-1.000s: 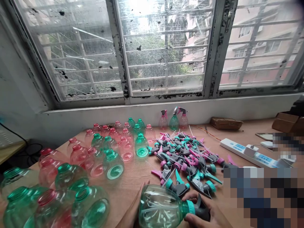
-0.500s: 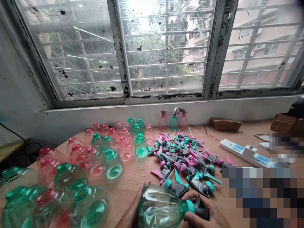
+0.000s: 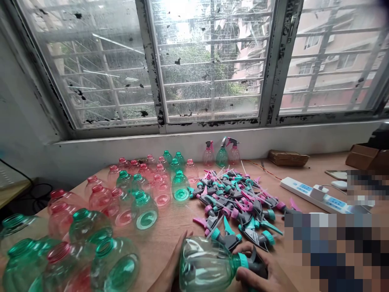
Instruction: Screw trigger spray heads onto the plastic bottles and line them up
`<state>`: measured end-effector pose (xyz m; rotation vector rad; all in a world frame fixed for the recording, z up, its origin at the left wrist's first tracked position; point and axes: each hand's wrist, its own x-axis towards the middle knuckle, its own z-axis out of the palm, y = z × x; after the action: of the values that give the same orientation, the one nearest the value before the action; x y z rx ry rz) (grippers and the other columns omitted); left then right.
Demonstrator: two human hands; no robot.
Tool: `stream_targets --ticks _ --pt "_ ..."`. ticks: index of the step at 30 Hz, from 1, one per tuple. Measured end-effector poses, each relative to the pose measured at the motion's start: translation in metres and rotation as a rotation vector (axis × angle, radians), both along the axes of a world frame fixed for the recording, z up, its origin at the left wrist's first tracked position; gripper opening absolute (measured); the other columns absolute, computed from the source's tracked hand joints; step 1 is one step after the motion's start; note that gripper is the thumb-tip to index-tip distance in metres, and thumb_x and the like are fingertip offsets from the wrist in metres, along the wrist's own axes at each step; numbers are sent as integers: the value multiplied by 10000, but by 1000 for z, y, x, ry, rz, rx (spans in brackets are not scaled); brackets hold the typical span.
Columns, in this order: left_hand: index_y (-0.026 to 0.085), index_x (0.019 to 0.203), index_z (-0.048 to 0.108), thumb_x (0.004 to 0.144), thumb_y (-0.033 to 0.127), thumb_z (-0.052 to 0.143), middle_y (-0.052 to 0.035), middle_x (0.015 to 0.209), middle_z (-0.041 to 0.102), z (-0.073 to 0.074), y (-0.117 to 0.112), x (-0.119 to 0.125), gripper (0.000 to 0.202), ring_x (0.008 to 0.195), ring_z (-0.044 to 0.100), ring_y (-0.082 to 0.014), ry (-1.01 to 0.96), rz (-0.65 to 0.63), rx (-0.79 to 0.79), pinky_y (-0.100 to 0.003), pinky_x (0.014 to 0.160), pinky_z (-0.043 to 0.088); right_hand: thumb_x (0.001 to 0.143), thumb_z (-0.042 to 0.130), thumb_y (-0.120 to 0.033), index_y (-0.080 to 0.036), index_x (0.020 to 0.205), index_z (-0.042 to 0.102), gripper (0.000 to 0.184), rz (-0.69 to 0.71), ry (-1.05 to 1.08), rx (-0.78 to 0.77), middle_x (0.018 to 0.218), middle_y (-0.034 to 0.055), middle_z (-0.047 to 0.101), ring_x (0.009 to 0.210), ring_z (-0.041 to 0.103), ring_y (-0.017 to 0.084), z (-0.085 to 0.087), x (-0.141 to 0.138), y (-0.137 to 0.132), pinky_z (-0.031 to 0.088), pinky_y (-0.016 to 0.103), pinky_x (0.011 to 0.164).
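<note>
At the bottom edge I hold a green see-through bottle [image 3: 206,265] lying on its side. My left hand [image 3: 172,267] cups its base end, fingers curved round it. My right hand [image 3: 258,271] is wrapped round the grey spray head with a teal collar [image 3: 251,263] sitting on the bottle's neck. Just beyond lies a heap of loose spray heads [image 3: 234,198], grey with pink or teal parts.
Several open pink and green bottles [image 3: 121,202] stand over the left of the wooden table [image 3: 176,223]. Three capped spray bottles [image 3: 221,153] stand by the wall. A white power strip [image 3: 316,194] and cardboard boxes [image 3: 288,158] lie to the right. A blurred patch covers the lower right.
The bottle has turned slightly in my hands and sits a little lower. Both hands keep their hold.
</note>
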<state>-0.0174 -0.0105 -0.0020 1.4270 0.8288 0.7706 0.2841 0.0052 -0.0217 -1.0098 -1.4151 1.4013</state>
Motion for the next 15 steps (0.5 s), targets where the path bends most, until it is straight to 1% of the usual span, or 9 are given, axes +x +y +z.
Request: stream_targets --ticks 2,4,6,8,9,11,13,15 --pt "507 1589 -42 835 497 772 108 1771 119 5 -2 2 1110 1617 203 -333 -17 -39 -38 -503 1329 210 715 817 -685 -194 985 657 583 3 18 -34 601 -30 665 517 595 157 0 -1 0 424 249 492" --pt "515 1575 -90 861 485 748 117 1758 174 7 -4 1 1101 1616 182 -319 0 -62 -49 -494 1340 156 706 834 -675 -188 979 659 585 5 39 -57 627 -10 700 538 631 166 0 -1 0 463 255 516" --pt "497 1591 -35 878 492 724 109 1752 194 7 -6 -2 1041 1623 127 -324 48 -53 -26 -510 1345 83 702 844 -668 -183 978 672 584 9 45 -55 638 -2 714 541 621 157 -1 -1 0 460 248 516" --pt "464 1609 40 873 501 725 96 1757 179 6 -6 -5 1006 1632 87 -328 78 -32 8 -514 1345 50 704 845 -665 -183 983 688 578 5 37 -36 643 -3 713 535 593 143 -1 -1 0 439 239 505" --pt "455 1612 53 868 503 729 97 1760 162 7 -6 -5 1006 1635 95 -326 73 -32 12 -507 1347 69 705 843 -666 -184 985 692 578 -1 36 -30 642 -5 710 532 581 138 -2 -1 1 429 237 503" --pt "468 1606 24 895 518 686 115 1760 153 9 -3 -4 972 1628 181 -313 26 -44 -17 -483 1344 164 703 838 -678 -188 985 692 584 -16 44 -33 641 -4 712 529 569 133 -2 0 0 417 235 503" --pt "473 1598 -22 964 565 543 115 1745 240 11 2 -1 854 1605 278 -284 -35 -53 -57 -462 1326 250 694 837 -689 -188 978 692 594 -29 54 -41 646 3 721 534 572 134 -1 0 0 416 234 507" --pt "452 1604 -21 998 630 377 90 1706 370 12 8 0 747 1586 328 -263 -62 -69 -94 -462 1312 283 683 841 -696 -187 969 697 601 -36 57 -46 660 12 734 545 586 139 1 -1 -1 426 236 514"
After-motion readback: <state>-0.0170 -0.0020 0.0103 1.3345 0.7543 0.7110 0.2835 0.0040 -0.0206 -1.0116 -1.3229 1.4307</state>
